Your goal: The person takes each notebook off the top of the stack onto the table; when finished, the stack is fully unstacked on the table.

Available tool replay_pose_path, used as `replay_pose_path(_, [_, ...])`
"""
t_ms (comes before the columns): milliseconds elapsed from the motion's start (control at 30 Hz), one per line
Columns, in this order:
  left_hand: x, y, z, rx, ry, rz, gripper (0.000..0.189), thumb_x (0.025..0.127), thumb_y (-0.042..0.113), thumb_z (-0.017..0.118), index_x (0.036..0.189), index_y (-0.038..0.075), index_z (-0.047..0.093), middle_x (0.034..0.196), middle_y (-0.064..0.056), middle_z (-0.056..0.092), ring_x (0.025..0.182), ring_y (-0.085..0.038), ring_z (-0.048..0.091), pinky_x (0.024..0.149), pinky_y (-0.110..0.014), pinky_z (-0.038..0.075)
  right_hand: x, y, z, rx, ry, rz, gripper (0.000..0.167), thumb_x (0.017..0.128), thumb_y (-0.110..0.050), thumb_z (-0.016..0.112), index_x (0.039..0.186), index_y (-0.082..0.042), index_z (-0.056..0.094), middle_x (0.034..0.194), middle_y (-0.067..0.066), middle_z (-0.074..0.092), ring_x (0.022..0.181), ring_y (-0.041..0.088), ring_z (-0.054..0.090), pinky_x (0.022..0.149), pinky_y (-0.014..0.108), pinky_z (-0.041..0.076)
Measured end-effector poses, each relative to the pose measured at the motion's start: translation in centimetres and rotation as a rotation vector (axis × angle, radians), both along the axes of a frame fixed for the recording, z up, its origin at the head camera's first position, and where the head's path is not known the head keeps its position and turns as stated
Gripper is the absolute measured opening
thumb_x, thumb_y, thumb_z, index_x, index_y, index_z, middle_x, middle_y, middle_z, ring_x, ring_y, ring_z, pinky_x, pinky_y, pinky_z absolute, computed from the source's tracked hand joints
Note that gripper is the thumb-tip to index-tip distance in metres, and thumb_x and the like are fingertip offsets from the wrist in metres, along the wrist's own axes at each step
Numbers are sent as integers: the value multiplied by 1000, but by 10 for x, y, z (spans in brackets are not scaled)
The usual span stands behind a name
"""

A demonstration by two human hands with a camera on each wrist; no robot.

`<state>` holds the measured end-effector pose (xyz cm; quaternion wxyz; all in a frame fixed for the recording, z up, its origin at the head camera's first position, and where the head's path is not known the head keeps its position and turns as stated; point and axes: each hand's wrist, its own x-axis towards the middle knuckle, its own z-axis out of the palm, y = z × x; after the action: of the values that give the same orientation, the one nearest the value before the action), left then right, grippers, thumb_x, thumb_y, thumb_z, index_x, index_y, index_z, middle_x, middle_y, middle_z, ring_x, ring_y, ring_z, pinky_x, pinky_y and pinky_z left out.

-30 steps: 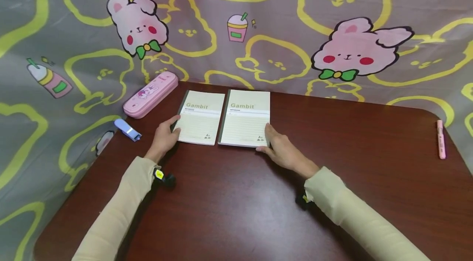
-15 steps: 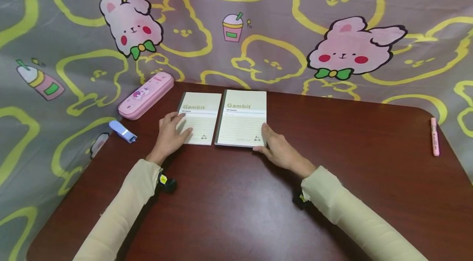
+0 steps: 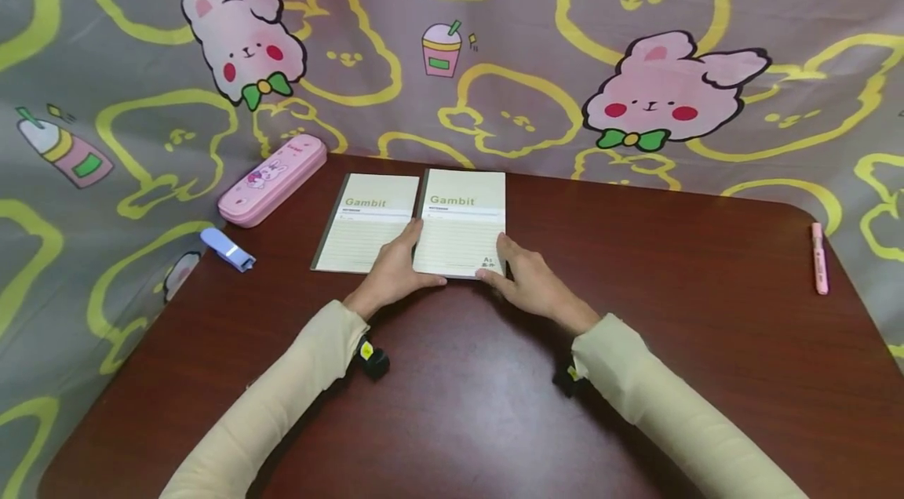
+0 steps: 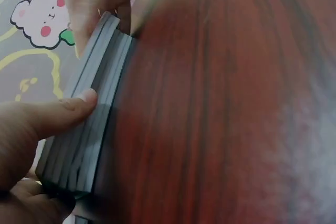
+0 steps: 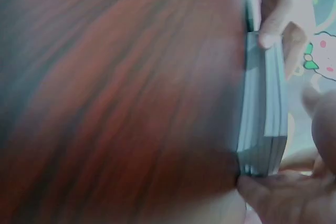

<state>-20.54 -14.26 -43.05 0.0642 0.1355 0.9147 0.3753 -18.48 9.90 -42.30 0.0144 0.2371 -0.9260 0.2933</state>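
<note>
Two cream "Gambit" notebook piles lie side by side on the table (image 3: 452, 389) in the head view. Several layers show in the right pile (image 3: 462, 228); its front edge (image 4: 79, 129) faces the left wrist camera. My left hand (image 3: 391, 267) is at this pile's front left corner, straight fingers along the spine side and thumb across the front edge. On the opposite corner, my right hand (image 3: 533, 279) touches the right side with extended fingers. The left notebook (image 3: 367, 228) has its lower right corner hidden behind my left hand.
A pink pencil case (image 3: 274, 179) lies at the back left, with a small blue clip-like object (image 3: 227, 249) in front of it. Near the right edge is a pink marker (image 3: 819, 258). A patterned curtain (image 3: 523, 28) hangs behind the table.
My left hand has left the left notebook's outer edge and crossed over it to the right pile's front left corner. My right hand has stayed at the right pile's front right corner.
</note>
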Motion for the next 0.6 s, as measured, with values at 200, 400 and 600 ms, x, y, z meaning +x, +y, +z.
replay_pose_path(200, [1,-1,-2,13,25,12,112,69,26,89,153,2,20,159,-20,21,147,-32,23,117,-43,28,-5,-10,0,-56,61,-212,38,89,-33,70,74,-3,51,59,0,39,57,15,39,56,31,40])
replay_pose_path(400, [1,-1,-2,33,16,32,115,67,27,90,153,-1,18,159,-20,21,146,-32,26,117,-42,29,-7,-10,7,-105,-19,-358,42,81,-26,79,107,3,64,86,18,69,74,26,63,73,43,55])
replay_pose_path(600, [2,-1,-1,18,12,39,112,68,28,89,151,-3,21,159,-21,20,146,-32,26,117,-42,29,-14,-1,7,-252,-212,-396,44,83,-21,78,122,-7,63,97,14,69,85,24,64,71,34,52])
